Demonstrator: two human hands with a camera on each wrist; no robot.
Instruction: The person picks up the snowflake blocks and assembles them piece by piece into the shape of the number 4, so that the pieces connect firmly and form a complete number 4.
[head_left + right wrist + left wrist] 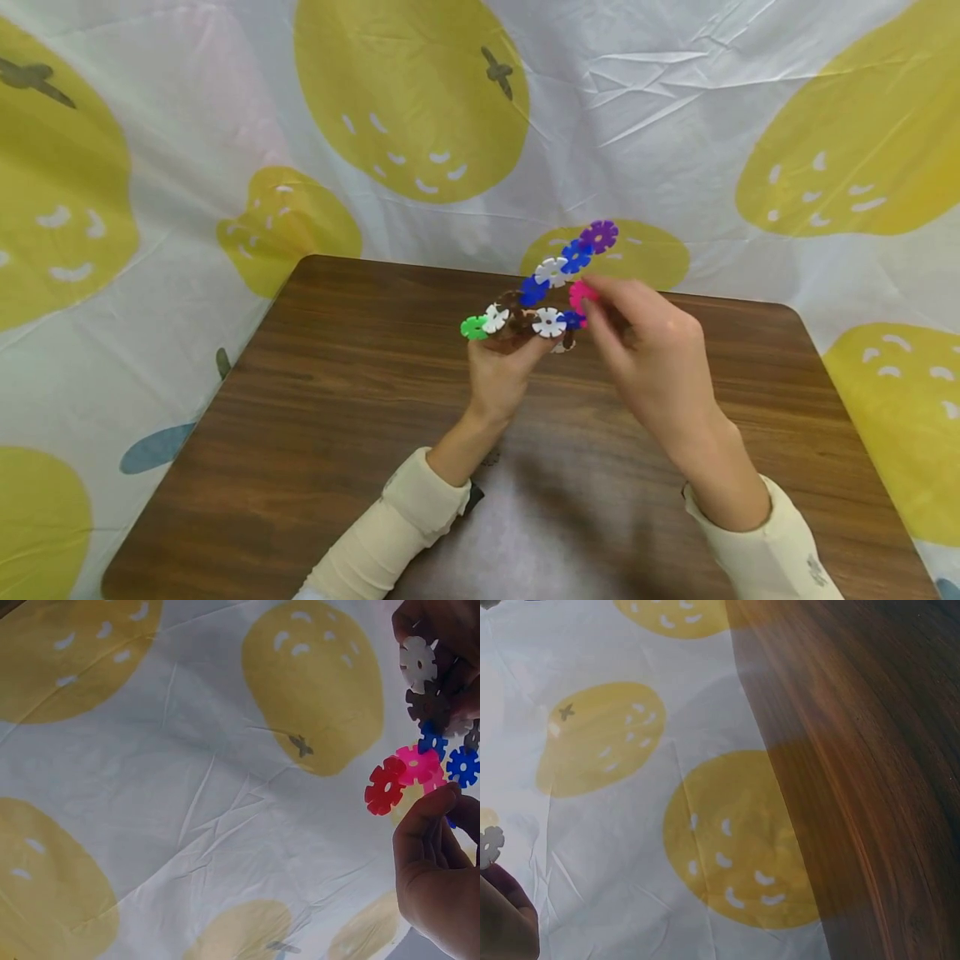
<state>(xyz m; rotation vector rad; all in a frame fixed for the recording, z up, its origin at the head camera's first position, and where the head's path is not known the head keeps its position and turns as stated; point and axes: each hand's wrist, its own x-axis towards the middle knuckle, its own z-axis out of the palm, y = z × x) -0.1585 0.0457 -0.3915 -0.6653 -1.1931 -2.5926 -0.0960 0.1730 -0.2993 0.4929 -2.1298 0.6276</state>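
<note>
My left hand (495,385) grips a chain of notched snap-together discs above the table. A green disc (474,327) sits at its left end and a purple disc (599,237) at the top of its raised branch, with white, blue and brown ones between. My right hand (663,354) pinches a pink disc (579,296) beside a dark blue disc (572,321). In the right wrist view a red disc (385,786) joins a pink one. The right fingertips partly cover the joint there. Only the edge of the left hand (508,919) shows in the left wrist view.
A brown wood-grain table (315,417) lies beneath both hands. Behind and around it hangs a white cloth (637,150) printed with yellow fruit. A small dark object (472,497) shows beside the left cuff.
</note>
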